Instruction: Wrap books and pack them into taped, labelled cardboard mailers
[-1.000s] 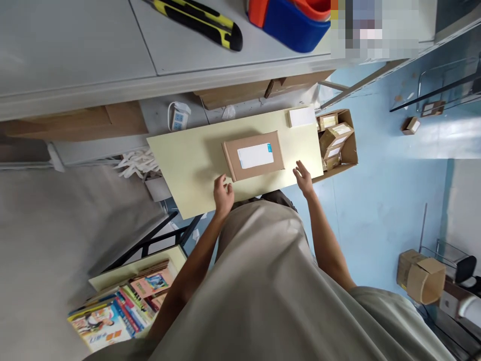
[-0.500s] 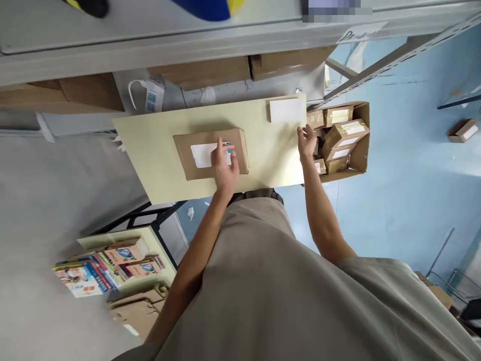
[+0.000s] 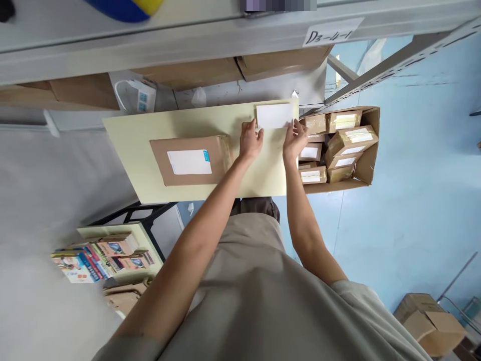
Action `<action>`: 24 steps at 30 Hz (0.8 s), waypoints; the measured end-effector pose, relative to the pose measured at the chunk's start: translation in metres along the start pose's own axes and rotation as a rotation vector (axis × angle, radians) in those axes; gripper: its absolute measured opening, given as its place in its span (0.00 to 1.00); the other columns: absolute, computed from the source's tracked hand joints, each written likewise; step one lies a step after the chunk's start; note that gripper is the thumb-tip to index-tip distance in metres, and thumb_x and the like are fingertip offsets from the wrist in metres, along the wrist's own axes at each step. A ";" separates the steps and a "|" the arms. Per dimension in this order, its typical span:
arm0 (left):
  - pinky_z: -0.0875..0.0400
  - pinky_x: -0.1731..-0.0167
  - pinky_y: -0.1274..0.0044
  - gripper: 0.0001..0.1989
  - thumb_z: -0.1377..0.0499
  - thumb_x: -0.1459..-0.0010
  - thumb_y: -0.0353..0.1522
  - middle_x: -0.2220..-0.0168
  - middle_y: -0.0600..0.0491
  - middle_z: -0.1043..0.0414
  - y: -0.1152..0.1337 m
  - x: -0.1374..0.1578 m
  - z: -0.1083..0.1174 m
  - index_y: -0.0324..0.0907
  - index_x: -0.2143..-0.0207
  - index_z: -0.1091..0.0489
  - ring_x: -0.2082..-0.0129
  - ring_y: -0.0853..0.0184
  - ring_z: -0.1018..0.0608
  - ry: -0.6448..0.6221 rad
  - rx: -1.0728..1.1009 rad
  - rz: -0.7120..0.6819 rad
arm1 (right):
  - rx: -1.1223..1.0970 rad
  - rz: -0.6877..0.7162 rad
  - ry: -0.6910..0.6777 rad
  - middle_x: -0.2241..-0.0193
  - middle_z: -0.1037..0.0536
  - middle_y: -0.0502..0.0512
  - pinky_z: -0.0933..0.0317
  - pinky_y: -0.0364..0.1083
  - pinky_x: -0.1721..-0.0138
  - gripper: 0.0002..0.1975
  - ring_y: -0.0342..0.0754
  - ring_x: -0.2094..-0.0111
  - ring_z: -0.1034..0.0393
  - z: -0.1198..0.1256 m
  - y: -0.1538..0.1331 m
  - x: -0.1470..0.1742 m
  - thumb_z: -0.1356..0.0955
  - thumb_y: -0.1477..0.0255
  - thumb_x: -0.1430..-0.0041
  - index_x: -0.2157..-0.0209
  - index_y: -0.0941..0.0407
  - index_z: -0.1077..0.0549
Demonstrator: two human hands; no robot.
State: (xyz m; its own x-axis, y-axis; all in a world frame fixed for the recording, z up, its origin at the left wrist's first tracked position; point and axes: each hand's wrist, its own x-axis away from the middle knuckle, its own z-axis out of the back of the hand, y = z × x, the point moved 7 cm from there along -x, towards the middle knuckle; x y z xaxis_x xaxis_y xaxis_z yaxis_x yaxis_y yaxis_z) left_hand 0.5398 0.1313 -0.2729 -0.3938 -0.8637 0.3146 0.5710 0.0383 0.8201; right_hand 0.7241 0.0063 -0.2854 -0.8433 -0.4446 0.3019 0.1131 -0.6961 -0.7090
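A stack of blank white labels lies near the far right corner of the pale yellow tabletop. At its near right corner my right hand has thumb and fingers closed on the edge. My left hand is beside the near left corner, fingers slightly bent and apart, with nothing held in them. To the left lies a flat brown cardboard parcel, with a white shipping label marked by a blue patch on its top.
An open carton packed with small taped boxes stands against the table's right edge. A grey shelf beam crosses above the far side. Below left, books rest on a lower stand. A power strip lies behind the table.
My left hand has left the parcel and moved right to the labels. The right hand has come left to their corner. The view has shifted, and the parcel's label is now uncovered.
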 end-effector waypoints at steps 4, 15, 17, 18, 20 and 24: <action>0.23 0.28 0.62 0.18 0.31 0.22 0.43 0.41 0.41 0.23 -0.004 -0.004 0.000 0.43 0.37 0.19 0.45 0.54 0.12 -0.002 -0.050 0.036 | -0.002 -0.019 -0.045 0.35 0.24 0.73 0.25 0.67 0.29 0.32 0.62 0.41 0.20 -0.001 -0.003 0.003 0.42 0.58 0.16 0.29 0.59 0.20; 0.22 0.31 0.67 0.13 0.30 0.26 0.31 0.41 0.43 0.20 0.009 0.001 0.003 0.43 0.41 0.16 0.53 0.60 0.11 0.096 -0.100 0.194 | -0.043 0.003 -0.036 0.40 0.23 0.69 0.26 0.60 0.35 0.30 0.59 0.41 0.20 0.005 -0.015 0.002 0.41 0.55 0.13 0.30 0.59 0.19; 0.21 0.34 0.70 0.14 0.31 0.27 0.28 0.40 0.44 0.19 0.017 0.005 0.007 0.44 0.42 0.15 0.55 0.62 0.11 0.135 -0.147 0.212 | -0.065 -0.061 -0.024 0.39 0.22 0.68 0.26 0.59 0.35 0.26 0.58 0.43 0.20 0.007 -0.017 0.003 0.37 0.58 0.14 0.32 0.57 0.18; 0.21 0.35 0.70 0.14 0.31 0.28 0.28 0.41 0.44 0.18 0.021 0.007 0.009 0.45 0.42 0.15 0.56 0.62 0.11 0.158 -0.161 0.206 | -0.074 -0.088 -0.015 0.39 0.22 0.67 0.26 0.59 0.35 0.24 0.57 0.44 0.20 0.008 -0.017 0.003 0.36 0.60 0.15 0.33 0.57 0.18; 0.20 0.36 0.70 0.12 0.31 0.28 0.29 0.42 0.46 0.15 0.030 0.008 0.013 0.45 0.44 0.15 0.56 0.62 0.11 0.200 -0.172 0.183 | -0.098 -0.108 -0.006 0.40 0.21 0.66 0.26 0.59 0.36 0.22 0.56 0.46 0.20 0.009 -0.018 0.004 0.34 0.61 0.17 0.35 0.57 0.16; 0.18 0.42 0.71 0.04 0.29 0.28 0.35 0.53 0.49 0.10 0.040 0.007 0.020 0.46 0.55 0.15 0.53 0.58 0.10 0.238 -0.147 0.202 | -0.151 -0.072 0.023 0.44 0.21 0.64 0.25 0.59 0.37 0.20 0.55 0.50 0.20 0.011 -0.017 0.006 0.33 0.61 0.18 0.40 0.56 0.15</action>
State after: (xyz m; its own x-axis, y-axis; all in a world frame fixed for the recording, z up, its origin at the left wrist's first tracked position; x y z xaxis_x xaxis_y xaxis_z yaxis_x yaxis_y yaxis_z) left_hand 0.5460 0.1369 -0.2281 -0.0930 -0.9400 0.3284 0.7248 0.1622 0.6696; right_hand 0.7230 0.0096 -0.2641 -0.8586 -0.3823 0.3416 -0.0267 -0.6321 -0.7744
